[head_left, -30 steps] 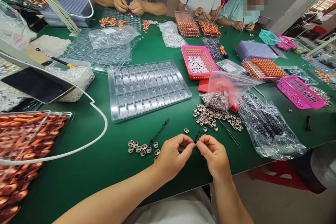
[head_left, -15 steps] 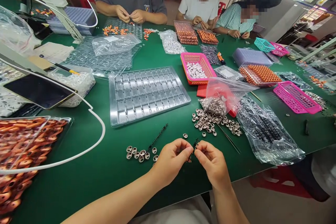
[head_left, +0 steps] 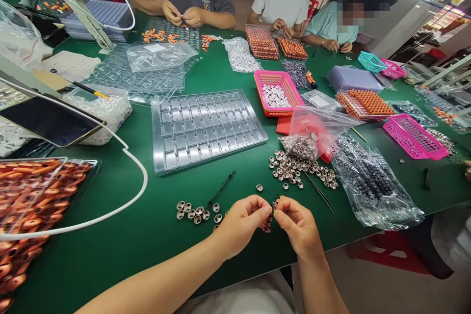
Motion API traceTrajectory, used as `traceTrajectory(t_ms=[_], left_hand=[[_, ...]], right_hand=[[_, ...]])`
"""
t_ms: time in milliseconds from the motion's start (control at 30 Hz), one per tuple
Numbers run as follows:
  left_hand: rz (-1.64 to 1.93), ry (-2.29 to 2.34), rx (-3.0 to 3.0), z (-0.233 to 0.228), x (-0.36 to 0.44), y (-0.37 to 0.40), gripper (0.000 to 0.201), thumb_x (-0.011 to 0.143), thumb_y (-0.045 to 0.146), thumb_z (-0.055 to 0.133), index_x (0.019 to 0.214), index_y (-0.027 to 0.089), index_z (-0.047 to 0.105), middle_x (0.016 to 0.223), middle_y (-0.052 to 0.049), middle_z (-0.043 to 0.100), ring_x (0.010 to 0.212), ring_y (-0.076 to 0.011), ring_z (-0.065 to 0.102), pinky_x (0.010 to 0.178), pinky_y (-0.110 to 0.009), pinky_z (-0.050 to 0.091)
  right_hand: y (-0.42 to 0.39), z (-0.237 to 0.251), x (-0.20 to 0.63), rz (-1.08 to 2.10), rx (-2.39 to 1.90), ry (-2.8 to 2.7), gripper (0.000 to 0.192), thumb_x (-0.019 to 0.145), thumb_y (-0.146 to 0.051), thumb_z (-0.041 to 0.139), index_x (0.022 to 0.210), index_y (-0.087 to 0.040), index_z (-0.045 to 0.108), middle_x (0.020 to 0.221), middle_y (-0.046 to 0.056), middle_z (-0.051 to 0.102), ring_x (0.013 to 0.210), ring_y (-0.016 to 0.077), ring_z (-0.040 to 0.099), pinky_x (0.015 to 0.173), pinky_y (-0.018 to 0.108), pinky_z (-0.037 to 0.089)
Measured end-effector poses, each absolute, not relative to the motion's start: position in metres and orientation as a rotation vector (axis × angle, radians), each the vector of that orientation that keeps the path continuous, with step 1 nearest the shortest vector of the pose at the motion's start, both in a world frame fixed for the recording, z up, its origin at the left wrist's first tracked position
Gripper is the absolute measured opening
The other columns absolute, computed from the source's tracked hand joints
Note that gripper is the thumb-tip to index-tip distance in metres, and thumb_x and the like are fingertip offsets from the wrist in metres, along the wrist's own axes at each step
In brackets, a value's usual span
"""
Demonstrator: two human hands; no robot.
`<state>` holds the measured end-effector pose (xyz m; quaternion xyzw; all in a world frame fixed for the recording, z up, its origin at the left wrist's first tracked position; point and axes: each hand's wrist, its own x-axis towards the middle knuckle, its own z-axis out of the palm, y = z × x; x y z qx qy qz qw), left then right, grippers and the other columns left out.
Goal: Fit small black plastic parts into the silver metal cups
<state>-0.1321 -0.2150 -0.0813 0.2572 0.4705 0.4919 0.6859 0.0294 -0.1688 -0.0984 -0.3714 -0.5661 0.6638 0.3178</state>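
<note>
Between my fingertips is a thin black plastic strip [head_left: 269,219] with small side prongs, tilted, its lower end by my left fingers. My left hand [head_left: 245,223] is closed on it in a pinch. From the other side my right hand [head_left: 299,224] pinches at the same strip, thumb against fingers. Another black pronged strip [head_left: 222,188] lies on the table, its near end among several small silver metal cups [head_left: 197,215] left of my hands. One lone silver cup [head_left: 259,187] sits just beyond my fingers, and a larger pile of silver cups [head_left: 290,169] lies farther off.
Ahead stands a clear compartment tray [head_left: 209,130]. To the right are tweezers [head_left: 321,191], a bag of black strips [head_left: 375,181] and a pink basket [head_left: 257,78] with white parts. A white cable [head_left: 144,181] loops at left over orange parts [head_left: 33,196]. Co-workers sit across.
The black strip has turned slightly between my fingers, and more of its lower part shows. Both hands keep nearly the same place; the view has shifted a little.
</note>
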Motion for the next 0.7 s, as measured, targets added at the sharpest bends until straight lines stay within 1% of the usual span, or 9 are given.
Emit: traceTrajectory(t_ms=[200, 333, 433, 567, 700], left_hand=[[1.076, 1.015, 0.521, -0.079, -0.133, -0.215, 0.036, 0.075, 0.048, 0.070, 0.074, 0.014, 0.057, 0.063, 0.002, 0.055, 0.061, -0.0131, 0.056, 0.064, -0.028, 0.047], [1.095, 1.028, 0.467, -0.079, -0.133, -0.213, 0.035, 0.074, 0.047, 0.071, 0.073, 0.014, 0.057, 0.064, 0.000, 0.057, 0.060, -0.0121, 0.054, 0.063, -0.027, 0.049], [1.112, 1.029, 0.444, -0.080, -0.133, -0.212, 0.035, 0.073, 0.046, 0.071, 0.073, 0.014, 0.057, 0.066, -0.001, 0.058, 0.060, -0.0115, 0.053, 0.064, -0.028, 0.050], [1.114, 1.081, 0.454, -0.079, -0.134, -0.212, 0.033, 0.074, 0.045, 0.070, 0.074, 0.014, 0.057, 0.066, 0.000, 0.058, 0.060, -0.0119, 0.055, 0.063, -0.028, 0.052], [1.109, 1.155, 0.494, -0.080, -0.134, -0.211, 0.030, 0.076, 0.042, 0.067, 0.074, 0.014, 0.057, 0.063, 0.000, 0.058, 0.057, -0.0121, 0.056, 0.061, -0.028, 0.053]], right_hand=[[-0.169, -0.101, 0.027, 1.716, -0.874, -1.510, 0.014, 0.089, -0.027, 0.062, 0.077, -0.021, 0.060, 0.075, -0.001, 0.048, 0.066, 0.0123, 0.044, 0.058, 0.024, 0.035], [-0.171, -0.102, 0.026, 1.668, -0.786, -1.523, 0.011, 0.089, -0.026, 0.062, 0.079, -0.020, 0.060, 0.075, -0.001, 0.048, 0.067, 0.0132, 0.044, 0.057, 0.025, 0.034], [-0.171, -0.097, 0.030, 1.586, -0.853, -1.609, 0.012, 0.090, -0.026, 0.059, 0.079, -0.020, 0.058, 0.076, 0.000, 0.049, 0.066, 0.0131, 0.044, 0.056, 0.025, 0.034], [-0.164, -0.089, 0.039, 1.289, -1.056, -1.916, 0.014, 0.093, -0.023, 0.054, 0.080, -0.021, 0.057, 0.078, 0.000, 0.051, 0.065, 0.0127, 0.046, 0.056, 0.025, 0.035], [-0.156, -0.092, 0.048, 0.951, -1.097, -2.235, 0.012, 0.093, -0.018, 0.052, 0.081, -0.020, 0.057, 0.078, 0.000, 0.054, 0.068, 0.0141, 0.050, 0.063, 0.027, 0.038]])
